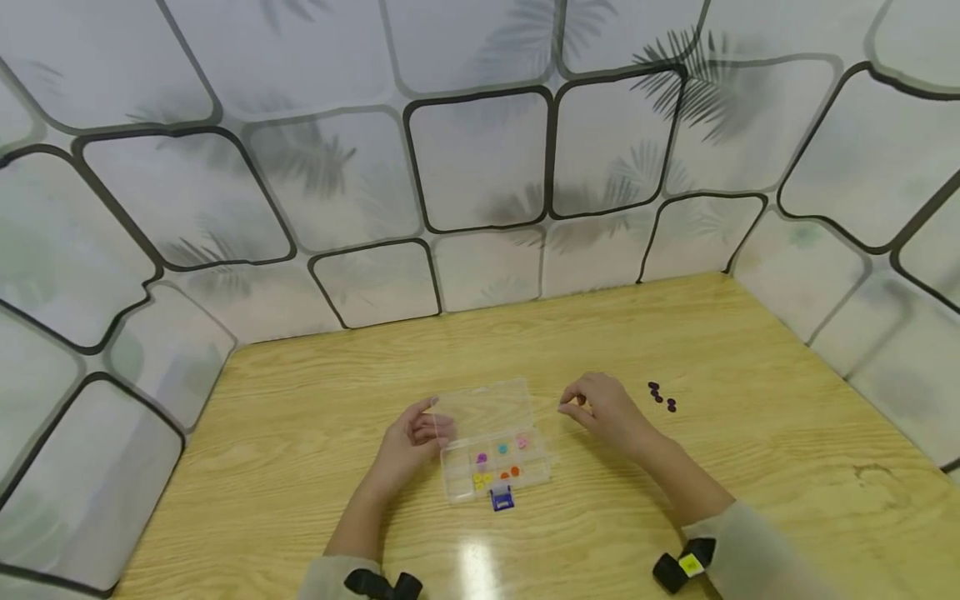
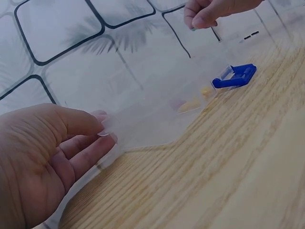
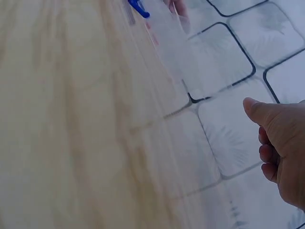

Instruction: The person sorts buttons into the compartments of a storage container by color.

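A clear plastic compartment box lies on the table with its transparent lid raised. Its compartments hold small button-like pieces in magenta, teal, pink, yellow and red. At the front edge is a blue plastic clasp, also seen in the left wrist view. My left hand holds the box's left side near the lid, thumb and fingers at the clear edge. Right of the box, my right hand is raised with thumb and forefinger pinched together. A small teal piece shows at its fingertips.
Several dark purple pieces lie on the wooden table, right of my right hand. A patterned cloth wall borders the table at the back and on both sides. Black straps with small cameras sit on both wrists.
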{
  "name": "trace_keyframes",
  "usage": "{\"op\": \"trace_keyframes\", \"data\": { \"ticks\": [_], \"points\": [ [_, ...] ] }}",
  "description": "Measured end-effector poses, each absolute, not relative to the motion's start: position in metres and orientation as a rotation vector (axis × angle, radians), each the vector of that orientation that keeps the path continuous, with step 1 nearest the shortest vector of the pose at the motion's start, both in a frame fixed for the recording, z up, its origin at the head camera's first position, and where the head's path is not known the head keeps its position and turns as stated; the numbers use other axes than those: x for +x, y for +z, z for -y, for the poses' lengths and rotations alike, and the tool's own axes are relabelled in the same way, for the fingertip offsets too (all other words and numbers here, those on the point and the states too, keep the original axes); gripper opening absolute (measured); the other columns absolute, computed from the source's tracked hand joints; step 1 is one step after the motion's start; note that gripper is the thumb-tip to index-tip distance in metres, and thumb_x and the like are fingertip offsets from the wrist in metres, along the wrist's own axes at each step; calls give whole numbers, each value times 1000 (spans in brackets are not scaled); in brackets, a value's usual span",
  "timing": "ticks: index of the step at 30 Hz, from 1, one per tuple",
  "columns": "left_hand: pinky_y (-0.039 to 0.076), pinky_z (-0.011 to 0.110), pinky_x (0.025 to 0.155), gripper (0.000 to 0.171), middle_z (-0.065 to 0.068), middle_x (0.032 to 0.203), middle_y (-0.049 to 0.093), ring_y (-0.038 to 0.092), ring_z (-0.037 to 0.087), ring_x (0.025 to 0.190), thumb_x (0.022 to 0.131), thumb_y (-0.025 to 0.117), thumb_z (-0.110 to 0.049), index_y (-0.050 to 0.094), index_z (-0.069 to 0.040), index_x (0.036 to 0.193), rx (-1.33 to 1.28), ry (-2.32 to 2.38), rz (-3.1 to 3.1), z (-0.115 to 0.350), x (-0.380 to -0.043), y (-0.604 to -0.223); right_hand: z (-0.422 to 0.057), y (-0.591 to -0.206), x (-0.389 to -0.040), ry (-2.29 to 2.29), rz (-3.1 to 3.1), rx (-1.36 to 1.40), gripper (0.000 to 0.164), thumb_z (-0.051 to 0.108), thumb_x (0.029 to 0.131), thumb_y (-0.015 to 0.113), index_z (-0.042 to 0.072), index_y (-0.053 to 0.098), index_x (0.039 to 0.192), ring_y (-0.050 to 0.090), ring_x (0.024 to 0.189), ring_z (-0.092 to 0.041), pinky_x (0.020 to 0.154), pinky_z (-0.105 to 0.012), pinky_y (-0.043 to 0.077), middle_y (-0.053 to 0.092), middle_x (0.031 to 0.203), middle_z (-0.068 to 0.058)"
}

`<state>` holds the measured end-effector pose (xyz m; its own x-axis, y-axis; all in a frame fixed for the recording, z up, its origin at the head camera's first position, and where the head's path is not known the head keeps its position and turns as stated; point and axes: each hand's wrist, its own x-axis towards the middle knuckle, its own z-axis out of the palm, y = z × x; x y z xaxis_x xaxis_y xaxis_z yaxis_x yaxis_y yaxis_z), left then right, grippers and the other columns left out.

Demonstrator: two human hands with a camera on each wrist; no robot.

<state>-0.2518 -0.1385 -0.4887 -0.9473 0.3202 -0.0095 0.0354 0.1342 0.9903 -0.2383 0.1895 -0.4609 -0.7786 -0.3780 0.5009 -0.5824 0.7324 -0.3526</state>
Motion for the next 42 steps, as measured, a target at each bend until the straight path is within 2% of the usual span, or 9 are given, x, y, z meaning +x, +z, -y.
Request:
{"op": "trace_keyframes", "data": {
  "ticks": [6,12,21,25,28,34,42],
  "points": [
    [53,22,84,73,20,124,55,59,19,106,83,62,11,31,-7,146,397,1952,-2126,142,-253,-491,-154,-464,-240,690,2463,911,12,13,81,73,11,63,86,49,71,-9,67,-28,43,59,79,4],
    [53,23,85,73,22,128,52,58,19,108,84,62,11,29,-5,146,441,1950,-2103,143,-253,-489,-126,-463,-237,665,2486,1001,11,20,84,71,12,63,88,50,72,-7,74,-31,45,60,81,5],
    [54,25,83,75,25,128,50,61,16,105,82,61,14,27,-4,147,491,2009,-2076,141,-252,-487,-115,-460,-229,661,2575,1009,13,24,86,69,14,63,91,45,74,-7,72,-28,42,54,81,7],
    [53,24,85,74,26,129,48,59,16,108,82,60,15,28,-3,146,541,2018,-2085,142,-252,-488,-115,-459,-228,646,2582,1023,13,24,86,68,14,63,91,45,75,-7,71,-26,41,54,81,7],
    [51,23,89,72,26,131,45,56,19,112,83,59,16,28,-2,146,555,2017,-2074,142,-252,-488,-114,-459,-227,634,2589,1031,13,24,86,68,14,64,91,45,75,-7,71,-26,41,55,81,7],
    [51,27,92,72,26,133,44,51,34,120,83,59,16,28,-4,146,530,2018,-2052,142,-252,-488,-113,-461,-226,595,2588,1031,13,25,85,70,14,64,90,45,73,-6,74,-29,43,54,78,8],
    [50,29,94,73,22,134,44,46,37,124,84,58,17,29,-7,146,466,2019,-2023,141,-251,-486,-114,-461,-225,597,2607,1019,15,29,87,66,14,64,90,44,73,-7,74,-31,42,51,76,8]
  ]
}}
